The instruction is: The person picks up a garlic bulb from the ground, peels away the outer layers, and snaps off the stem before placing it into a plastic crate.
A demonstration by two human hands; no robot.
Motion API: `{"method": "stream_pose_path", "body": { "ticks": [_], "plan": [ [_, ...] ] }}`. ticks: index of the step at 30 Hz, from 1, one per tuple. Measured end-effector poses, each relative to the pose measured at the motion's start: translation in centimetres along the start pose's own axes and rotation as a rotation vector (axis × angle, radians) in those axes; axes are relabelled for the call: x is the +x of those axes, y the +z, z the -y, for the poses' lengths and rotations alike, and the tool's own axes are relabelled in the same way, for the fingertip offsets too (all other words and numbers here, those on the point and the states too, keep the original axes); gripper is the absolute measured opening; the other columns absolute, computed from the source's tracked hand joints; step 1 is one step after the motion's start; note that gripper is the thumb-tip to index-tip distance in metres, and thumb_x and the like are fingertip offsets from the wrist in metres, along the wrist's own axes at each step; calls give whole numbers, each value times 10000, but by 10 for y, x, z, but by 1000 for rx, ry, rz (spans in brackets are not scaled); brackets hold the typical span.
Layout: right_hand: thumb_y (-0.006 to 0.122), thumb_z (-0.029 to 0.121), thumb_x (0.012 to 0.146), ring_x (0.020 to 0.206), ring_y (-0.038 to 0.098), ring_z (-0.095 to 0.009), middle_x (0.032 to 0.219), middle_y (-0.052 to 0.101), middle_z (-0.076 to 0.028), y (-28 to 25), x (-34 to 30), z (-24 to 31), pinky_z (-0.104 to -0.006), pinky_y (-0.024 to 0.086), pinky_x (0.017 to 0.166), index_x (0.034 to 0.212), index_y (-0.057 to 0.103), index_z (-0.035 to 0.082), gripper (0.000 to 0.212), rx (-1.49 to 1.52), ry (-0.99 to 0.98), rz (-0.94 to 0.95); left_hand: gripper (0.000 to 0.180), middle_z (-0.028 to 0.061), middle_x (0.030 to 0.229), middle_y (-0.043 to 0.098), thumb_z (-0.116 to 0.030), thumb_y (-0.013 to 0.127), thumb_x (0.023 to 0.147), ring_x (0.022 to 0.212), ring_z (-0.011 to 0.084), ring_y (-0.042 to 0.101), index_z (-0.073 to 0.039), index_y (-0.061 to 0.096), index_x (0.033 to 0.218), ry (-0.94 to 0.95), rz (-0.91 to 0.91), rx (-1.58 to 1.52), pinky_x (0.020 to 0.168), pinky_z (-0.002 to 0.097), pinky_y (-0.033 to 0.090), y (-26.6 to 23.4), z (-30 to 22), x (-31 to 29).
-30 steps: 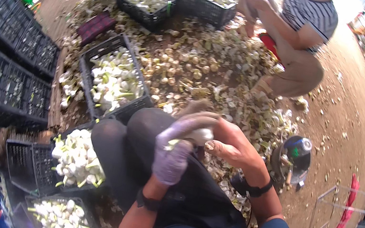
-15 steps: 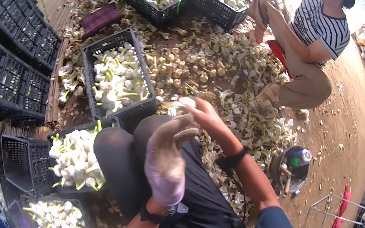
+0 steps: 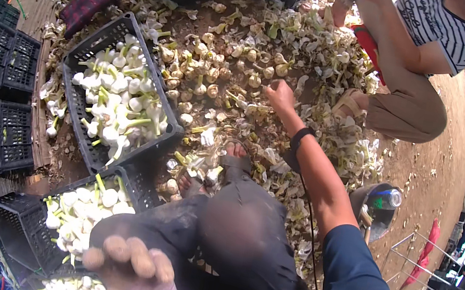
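Observation:
My left hand (image 3: 137, 273), in a dirty pale-purple glove, is held low and close, palm turned down, beside a crate of trimmed white garlic bulbs (image 3: 87, 210). Its fingers are apart and I see nothing in them. My bare right hand (image 3: 280, 96) reaches out over the loose unpeeled garlic bulbs (image 3: 213, 74) on the ground. Its fingers are curled together at the edge of that heap, and whatever they may hold is hidden. Between the heap and my left leg stands a black crate (image 3: 81, 113) filled with white garlic bulbs (image 3: 124, 93).
Garlic skins (image 3: 298, 156) cover the ground. Opposite me sits a person in a striped top (image 3: 430, 30). A bucket (image 3: 362, 197) with a can stands at right, near a wire frame (image 3: 428, 264). Stacked black crates (image 3: 4, 58) line the left, near a dark checked cushion (image 3: 90, 4).
My right hand has moved from in front of my knees out to the loose garlic. My gloved left hand has dropped left toward the near crate. The view has shifted.

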State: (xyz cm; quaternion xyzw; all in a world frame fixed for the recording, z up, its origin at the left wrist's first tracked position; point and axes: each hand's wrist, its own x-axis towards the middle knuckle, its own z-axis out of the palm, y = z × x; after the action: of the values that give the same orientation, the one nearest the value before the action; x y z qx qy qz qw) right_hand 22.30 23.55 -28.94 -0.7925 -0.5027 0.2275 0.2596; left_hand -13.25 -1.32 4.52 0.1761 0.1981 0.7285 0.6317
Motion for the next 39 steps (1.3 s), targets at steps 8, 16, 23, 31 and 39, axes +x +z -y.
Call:
{"method": "stream_pose_path", "body": {
  "ticks": [8, 16, 23, 31, 39],
  "plan": [
    [656, 246, 885, 1004, 634, -511, 1049, 678, -315, 34, 61, -13, -571, 510, 854, 1035, 605, -3, 296, -387, -137, 233, 527, 140, 1388, 578, -150, 757, 912, 1080, 305, 591, -138, 602, 1416, -188, 84, -106, 796, 431, 525, -10, 22, 30],
    [666, 303, 989, 791, 642, -134, 952, 712, -52, -22, -26, 39, -335, 555, 722, 1132, 679, 32, 307, 708, -152, 417, 674, 191, 1350, 557, -110, 804, 848, 967, 277, 554, -76, 510, 1453, -34, -22, 183, 697, 402, 511, -7, 26, 21],
    [654, 201, 1021, 911, 669, -126, 1100, 695, -68, -196, -173, 136, -296, 575, 767, 1159, 633, 22, 227, 872, -398, 530, 696, 238, 1295, 609, -468, 761, 912, 1046, 284, 666, -21, 526, 1391, 348, 60, 930, 891, 410, 581, 23, 59, 10],
    [678, 94, 992, 995, 645, -149, 1071, 664, -77, -291, -274, 195, -280, 523, 821, 1138, 616, 12, 179, 675, -1034, 438, 728, 159, 1163, 707, -478, 777, 884, 1043, 307, 693, 0, 578, 1396, 183, 598, 1330, 951, 395, 535, 63, 39, -15],
    [545, 221, 1039, 741, 564, -99, 821, 636, -29, -287, -342, 198, -283, 464, 666, 1025, 650, 3, 243, 712, -616, 327, 617, 86, 1195, 667, -128, 931, 739, 1058, 202, 665, -85, 628, 1276, 448, 425, 1299, 915, 339, 550, 64, 57, -54]
  ]
}}
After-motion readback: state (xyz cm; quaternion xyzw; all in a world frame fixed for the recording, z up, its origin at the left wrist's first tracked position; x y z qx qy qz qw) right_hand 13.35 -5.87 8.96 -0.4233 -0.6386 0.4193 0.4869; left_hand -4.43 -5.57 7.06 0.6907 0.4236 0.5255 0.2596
